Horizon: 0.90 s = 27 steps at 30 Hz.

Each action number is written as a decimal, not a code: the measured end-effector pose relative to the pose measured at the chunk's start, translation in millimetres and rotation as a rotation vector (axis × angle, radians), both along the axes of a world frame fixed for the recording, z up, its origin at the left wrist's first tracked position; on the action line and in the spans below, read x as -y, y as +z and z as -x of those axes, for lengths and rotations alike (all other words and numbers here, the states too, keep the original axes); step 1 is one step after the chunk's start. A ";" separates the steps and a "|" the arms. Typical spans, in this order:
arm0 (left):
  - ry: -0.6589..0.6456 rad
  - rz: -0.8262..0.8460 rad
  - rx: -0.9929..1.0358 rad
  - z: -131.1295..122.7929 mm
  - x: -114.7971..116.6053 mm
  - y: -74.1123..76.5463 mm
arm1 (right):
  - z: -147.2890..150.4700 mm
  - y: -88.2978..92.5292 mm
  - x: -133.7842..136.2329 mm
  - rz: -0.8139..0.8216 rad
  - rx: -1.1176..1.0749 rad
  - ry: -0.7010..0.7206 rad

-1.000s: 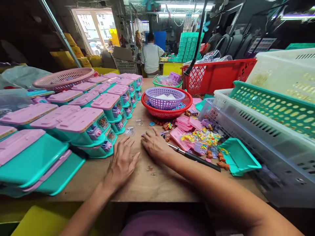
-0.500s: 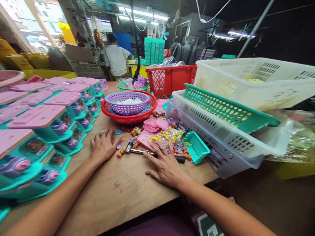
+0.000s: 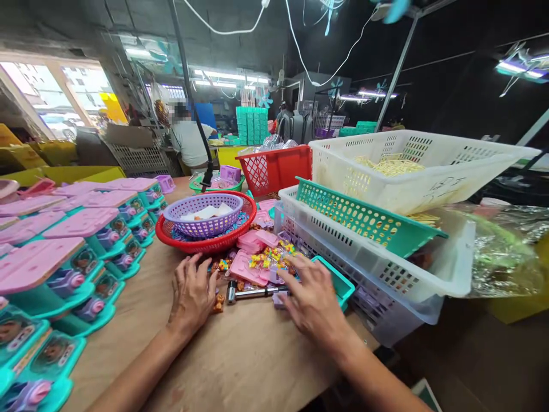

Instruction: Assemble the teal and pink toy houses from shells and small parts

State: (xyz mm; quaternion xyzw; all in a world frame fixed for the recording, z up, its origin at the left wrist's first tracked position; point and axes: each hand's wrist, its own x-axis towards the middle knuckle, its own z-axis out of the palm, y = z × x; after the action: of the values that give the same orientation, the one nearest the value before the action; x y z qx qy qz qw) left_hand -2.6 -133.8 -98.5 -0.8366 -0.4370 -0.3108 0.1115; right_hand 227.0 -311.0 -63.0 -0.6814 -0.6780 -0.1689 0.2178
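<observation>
Small plastic parts (image 3: 249, 269): heaped on worktop (image 3: 240, 355), ahead of and between our hands. Left hand (image 3: 193, 292): fingers curved, undersides hidden, grasp we cannot tell. Right hand (image 3: 315, 292): fingers spread, free. Light, flat touch likely suits such parts. Metal-headed tool (image 3: 253, 293) obstructs heap's near edge; red basket (image 3: 206, 247), stacked crates (image 3: 343, 237) flank.

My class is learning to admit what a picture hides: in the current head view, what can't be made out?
All in the head view:
- Hammer: its grip end, hidden by the right hand.
- Teal tray: its nearer left part, behind the same hand.
- Table under the left hand: covered by its palm.
- Marking on the white crate: too small to read.
</observation>
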 end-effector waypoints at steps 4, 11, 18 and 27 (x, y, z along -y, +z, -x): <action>-0.429 -0.103 0.000 -32.9 15.1 34.1 | -19.1 -5.2 26.9 -0.043 0.004 -0.388; -0.708 0.074 -0.137 -133.6 61.0 26.9 | -18.0 -5.7 26.3 0.049 0.039 -0.512; -0.747 0.129 -0.256 -145.5 89.5 11.8 | -26.0 -16.5 27.8 0.040 0.027 -0.470; -1.041 0.697 -0.106 -121.6 32.7 77.0 | -36.7 -27.4 19.8 -0.499 -0.024 -0.158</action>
State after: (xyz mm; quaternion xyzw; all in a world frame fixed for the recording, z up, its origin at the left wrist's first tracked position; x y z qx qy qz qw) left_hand 119.0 -166.5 -21.5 -0.9412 -0.0419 -0.1216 -0.3124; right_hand 263.7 -330.8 -90.4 -0.6596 -0.5573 -0.3392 0.3731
